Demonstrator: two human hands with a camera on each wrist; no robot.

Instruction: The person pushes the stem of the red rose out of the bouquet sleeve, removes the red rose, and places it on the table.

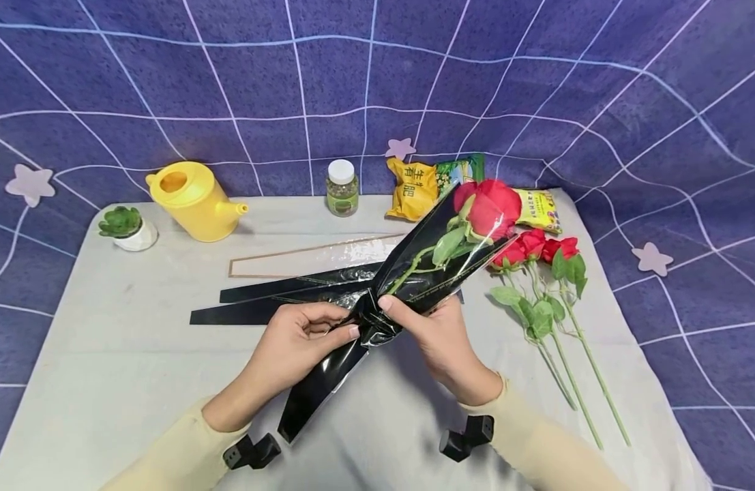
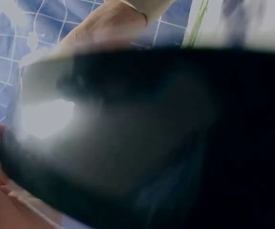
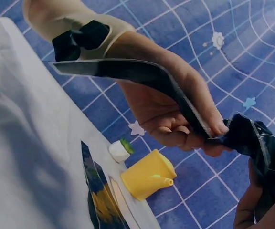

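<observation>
A red artificial rose [image 1: 494, 208] with green leaves sits in a black, clear-fronted flower sleeve [image 1: 414, 286], held above the table and tilted up to the right. My right hand [image 1: 445, 344] grips the gathered, crumpled neck of the sleeve, thumb on top. Just left of it, my left hand [image 1: 294, 337] pinches the narrow part between thumb and fingers, and the black tail hangs toward me. The right wrist view shows the left hand [image 3: 171, 100] pinching this black strip. Dark, blurred sleeve [image 2: 142, 129] covers most of the left wrist view.
Several flat sleeves [image 1: 230, 315] lie behind the left hand. Loose red roses [image 1: 530, 245] lie at right. Along the back stand a potted succulent [image 1: 136, 235], yellow watering can [image 1: 205, 211] and white-capped jar [image 1: 342, 198], beside yellow [image 1: 408, 194] and green packets [image 1: 466, 170].
</observation>
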